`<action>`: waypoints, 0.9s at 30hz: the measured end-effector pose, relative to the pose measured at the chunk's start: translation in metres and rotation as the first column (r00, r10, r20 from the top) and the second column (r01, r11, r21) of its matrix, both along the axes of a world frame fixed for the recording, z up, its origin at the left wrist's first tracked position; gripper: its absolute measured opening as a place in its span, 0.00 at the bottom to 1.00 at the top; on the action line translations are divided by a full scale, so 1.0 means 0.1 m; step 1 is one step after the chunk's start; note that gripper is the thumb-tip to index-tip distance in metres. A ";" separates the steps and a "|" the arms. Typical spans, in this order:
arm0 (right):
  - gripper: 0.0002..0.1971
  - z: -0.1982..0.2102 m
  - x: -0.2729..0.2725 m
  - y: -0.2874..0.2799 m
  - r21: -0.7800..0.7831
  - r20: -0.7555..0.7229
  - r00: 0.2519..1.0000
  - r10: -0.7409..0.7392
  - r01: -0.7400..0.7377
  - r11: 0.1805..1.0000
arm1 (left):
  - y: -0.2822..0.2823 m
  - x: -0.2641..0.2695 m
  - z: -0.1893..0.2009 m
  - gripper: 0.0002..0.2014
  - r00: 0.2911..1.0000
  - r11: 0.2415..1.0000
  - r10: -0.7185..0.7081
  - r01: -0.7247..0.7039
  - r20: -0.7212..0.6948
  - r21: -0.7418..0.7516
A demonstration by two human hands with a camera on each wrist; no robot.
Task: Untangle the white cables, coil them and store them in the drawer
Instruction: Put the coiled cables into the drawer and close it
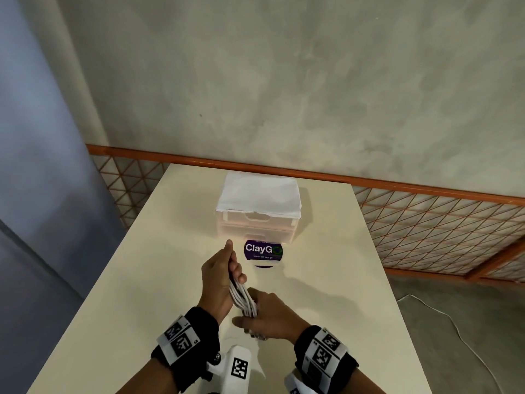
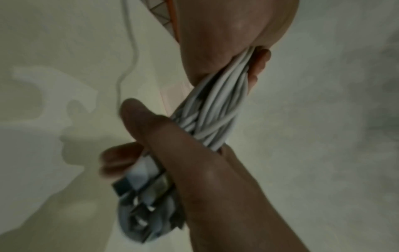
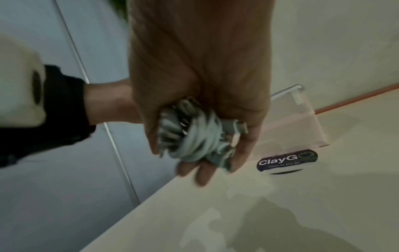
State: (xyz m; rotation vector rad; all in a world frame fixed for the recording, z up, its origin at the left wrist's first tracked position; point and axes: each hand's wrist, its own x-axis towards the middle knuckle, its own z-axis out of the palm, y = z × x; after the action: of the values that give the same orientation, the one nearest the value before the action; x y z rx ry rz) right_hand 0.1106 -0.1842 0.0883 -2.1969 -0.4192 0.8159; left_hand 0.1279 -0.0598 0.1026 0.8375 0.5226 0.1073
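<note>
A bundle of white cables [image 1: 243, 299] is stretched between both hands above the near middle of the table. My left hand [image 1: 224, 271] grips its upper end, fingers curled round the strands [image 2: 218, 109]. My right hand [image 1: 267, 317] grips the lower end, where the plug ends [image 3: 194, 134] bunch together in the fist. The strands look twisted around each other in the left wrist view. A small clear drawer unit [image 1: 257, 220] with two drawers stands farther back on the table; both drawers look pushed in.
A round purple "ClayGo" sticker [image 1: 263, 250] lies on the cream table [image 1: 326, 280] just in front of the drawer unit. White paper [image 1: 260, 194] covers the unit's top. An orange mesh fence [image 1: 426, 217] runs behind. A thin white cord [image 1: 443, 317] lies on the floor at right.
</note>
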 end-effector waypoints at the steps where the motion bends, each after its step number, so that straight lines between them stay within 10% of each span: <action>1: 0.17 -0.03 0.03 0.00 -0.040 0.101 0.995 -0.027 0.031 0.999 | -0.01 0.04 0.00 0.20 1.000 0.999 0.010 -0.011 0.022 0.034; 4: 0.10 -0.13 0.08 0.04 -0.047 0.375 0.916 -0.146 0.176 0.983 | -0.07 0.19 0.01 0.21 0.998 0.996 0.022 -0.027 0.056 0.090; 13: 0.05 -0.36 0.51 -0.37 0.003 0.074 0.995 -0.069 0.069 0.998 | -0.13 0.77 -0.55 0.22 0.936 0.932 -0.351 0.347 -0.019 -0.107; 20: 0.10 -0.57 0.62 -0.89 -0.125 -0.071 0.985 -0.160 0.150 0.981 | -0.17 1.39 -1.06 0.15 0.953 0.949 -0.264 0.229 -0.152 -0.215; 27: 0.11 -0.47 0.74 -1.06 -0.164 -0.173 0.975 -0.136 0.107 0.981 | -0.15 1.45 -1.21 0.28 0.952 0.959 -0.250 0.219 -0.176 -0.179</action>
State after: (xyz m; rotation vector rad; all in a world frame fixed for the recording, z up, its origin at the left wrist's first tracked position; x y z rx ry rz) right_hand 0.1843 -0.2897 0.0410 -2.2379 -0.1323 1.0017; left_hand 0.2730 -0.0750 -0.0189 0.7527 0.6043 -0.2366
